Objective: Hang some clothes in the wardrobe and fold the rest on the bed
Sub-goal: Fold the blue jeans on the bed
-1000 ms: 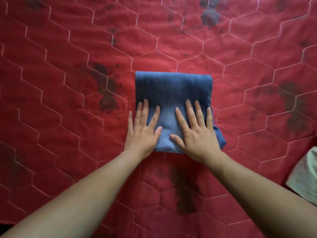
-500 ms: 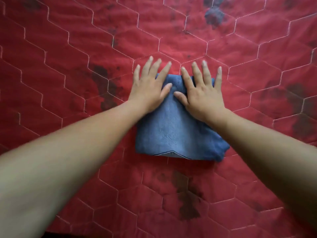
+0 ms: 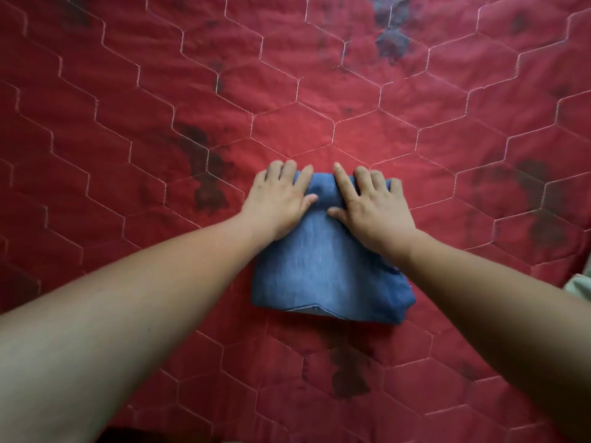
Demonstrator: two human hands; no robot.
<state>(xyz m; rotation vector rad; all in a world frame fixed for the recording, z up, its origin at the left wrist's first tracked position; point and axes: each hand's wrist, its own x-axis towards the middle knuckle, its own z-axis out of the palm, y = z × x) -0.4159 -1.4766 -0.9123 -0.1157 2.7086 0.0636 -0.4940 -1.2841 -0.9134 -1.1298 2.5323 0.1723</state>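
Observation:
A folded blue denim garment [image 3: 323, 270] lies on the red quilted bedspread [image 3: 160, 139], a little right of centre. Both my hands are on its far edge. My left hand [image 3: 281, 199] covers the far left corner, its fingertips curled down over the fold. My right hand [image 3: 371, 206] covers the far right corner, its fingers bent over the edge and the thumb pressing the cloth. The denim bunches slightly between the two thumbs. The near edge with its seam lies flat.
A pale cloth [image 3: 580, 284] peeks in at the right edge of the bed. The bedspread has white hexagon stitching and several dark stains. The bed's near edge runs along the bottom of the view.
My hands slid from the garment's near part to its far edge. Their fingers, straight half a second ago, now curl over that edge.

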